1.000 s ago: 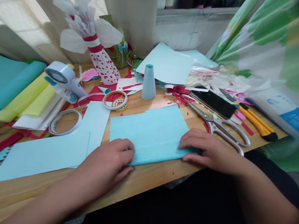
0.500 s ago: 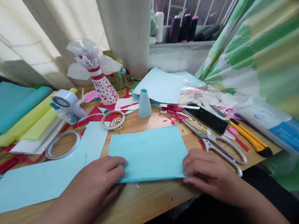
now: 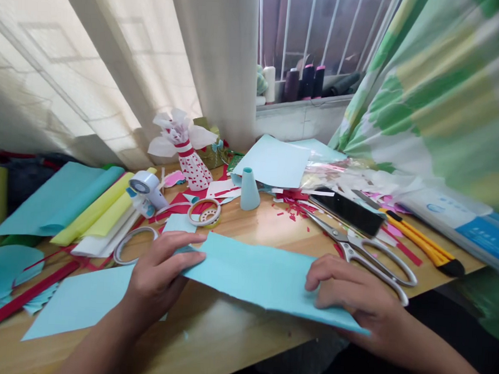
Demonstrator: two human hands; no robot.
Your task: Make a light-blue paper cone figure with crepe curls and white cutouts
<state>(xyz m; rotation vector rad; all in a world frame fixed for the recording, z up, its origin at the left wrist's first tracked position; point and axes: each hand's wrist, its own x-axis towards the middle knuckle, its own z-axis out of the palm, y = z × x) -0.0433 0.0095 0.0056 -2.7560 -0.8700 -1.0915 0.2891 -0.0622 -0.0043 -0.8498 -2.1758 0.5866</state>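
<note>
A folded sheet of light blue paper [image 3: 253,274] spans the space between my hands, tilted and raised off the table near its front edge. My left hand [image 3: 161,269] pinches its left end, fingers on top and thumb hidden below. At the right end, my right hand [image 3: 352,295] grips the paper with bent fingers over the upper face; its thumb is out of sight underneath. Behind the paper stands a small light blue paper cone [image 3: 250,190] with a cut-off top. Another blue sheet [image 3: 80,301] lies flat under my left forearm.
Scissors [image 3: 349,245], a black phone [image 3: 348,212] and a yellow utility knife [image 3: 424,243] lie on the right. Tape rolls [image 3: 205,211], a small white fan [image 3: 147,187] and rolled coloured paper [image 3: 91,209] are on the left. A dotted wrapped cone [image 3: 193,167] stands behind.
The blue paper has been lifted from the table and tilted, held at both ends. My left hand has moved up and slightly left. The camera view has shifted.
</note>
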